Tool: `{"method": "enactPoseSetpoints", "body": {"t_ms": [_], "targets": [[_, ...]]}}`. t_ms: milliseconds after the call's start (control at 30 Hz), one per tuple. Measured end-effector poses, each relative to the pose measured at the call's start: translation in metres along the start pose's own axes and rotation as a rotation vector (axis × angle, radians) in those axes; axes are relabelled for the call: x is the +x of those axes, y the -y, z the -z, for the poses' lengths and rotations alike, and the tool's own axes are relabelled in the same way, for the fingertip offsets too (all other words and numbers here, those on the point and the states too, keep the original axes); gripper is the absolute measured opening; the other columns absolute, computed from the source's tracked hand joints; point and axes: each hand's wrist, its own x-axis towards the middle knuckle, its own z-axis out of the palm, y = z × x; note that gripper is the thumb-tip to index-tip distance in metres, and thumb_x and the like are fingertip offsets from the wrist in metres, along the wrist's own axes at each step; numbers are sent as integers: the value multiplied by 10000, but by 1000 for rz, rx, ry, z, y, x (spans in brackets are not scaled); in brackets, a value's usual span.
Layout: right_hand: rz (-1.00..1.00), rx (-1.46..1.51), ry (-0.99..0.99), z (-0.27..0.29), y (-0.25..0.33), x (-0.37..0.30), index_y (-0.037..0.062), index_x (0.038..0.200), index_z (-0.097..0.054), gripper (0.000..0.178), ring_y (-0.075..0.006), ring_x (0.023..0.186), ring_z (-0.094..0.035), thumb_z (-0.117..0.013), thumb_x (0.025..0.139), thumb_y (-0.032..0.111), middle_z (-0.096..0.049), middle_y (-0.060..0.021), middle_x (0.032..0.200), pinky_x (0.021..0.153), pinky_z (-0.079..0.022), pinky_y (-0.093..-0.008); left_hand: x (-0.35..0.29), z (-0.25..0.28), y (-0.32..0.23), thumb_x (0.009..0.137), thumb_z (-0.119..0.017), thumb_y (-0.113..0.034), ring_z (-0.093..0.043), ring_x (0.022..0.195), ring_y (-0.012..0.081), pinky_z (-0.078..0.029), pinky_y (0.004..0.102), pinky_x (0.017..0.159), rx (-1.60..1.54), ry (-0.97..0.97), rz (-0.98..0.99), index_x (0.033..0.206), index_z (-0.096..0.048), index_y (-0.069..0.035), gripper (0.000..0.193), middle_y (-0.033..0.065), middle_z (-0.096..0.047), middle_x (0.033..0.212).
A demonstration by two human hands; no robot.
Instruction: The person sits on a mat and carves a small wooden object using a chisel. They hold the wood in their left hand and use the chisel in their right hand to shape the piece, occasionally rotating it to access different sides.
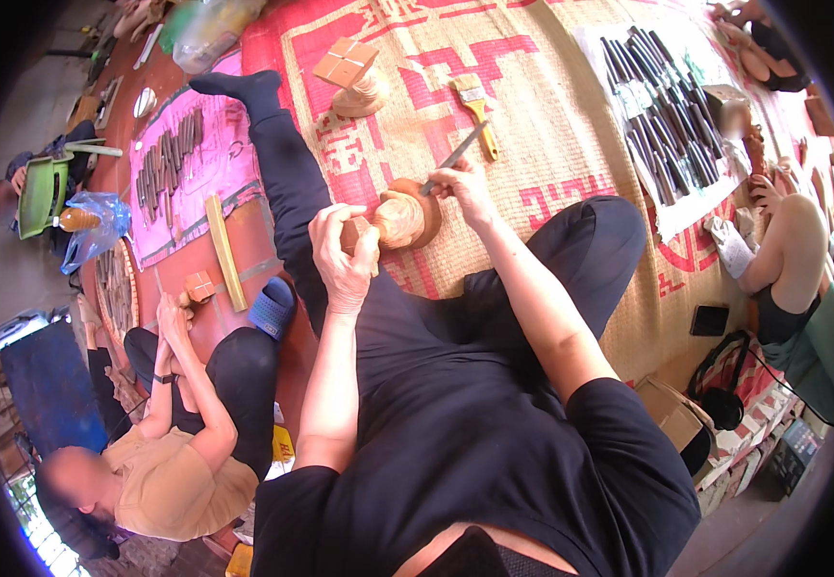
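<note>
A pale wooden carving (402, 219), rounded with a flared wider part, lies tilted just beyond my lap. My left hand (343, 252) is closed around its squarish end, thumb and fingers gripping the wood. In my right hand (465, 189) is a slim, dark, flat metal tool (465, 144), a file or chisel. One end of it points up and away, and the other comes down near the carving's right side. Whether that end touches the wood I cannot tell. Past the carving stands a similar turned wooden piece (361, 94) with a square block (345, 62) on top.
On the woven mat (551, 125) lies a yellow-handled brush (475, 101). Rows of dark carving tools (662, 111) cover a white sheet at right; more sit on a pink cloth (210, 183) at left. Co-workers sit on both sides, one (186, 481) holding a similar wooden piece.
</note>
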Motion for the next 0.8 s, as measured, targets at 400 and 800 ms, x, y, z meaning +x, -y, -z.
{"method": "enactPoseSetpoints", "body": {"t_ms": [400, 800], "targets": [[41, -118, 15, -2, 1, 10, 28, 823, -539, 87, -124, 529, -554, -618, 789, 44, -585, -56, 683, 500, -459, -228, 4, 12, -6, 660, -623, -140, -534, 909, 281, -430, 373, 846, 52, -61, -78, 857, -599, -54, 216, 87, -572, 876], [-25, -113, 74, 3, 1, 10, 32, 805, -560, 78, -116, 512, -570, -630, 792, 65, -604, -55, 661, 479, -452, -210, -4, 12, -15, 659, -638, -158, -513, 919, 280, -448, 386, 843, 34, -54, -55, 887, -584, -88, 245, 67, -547, 903]]}}
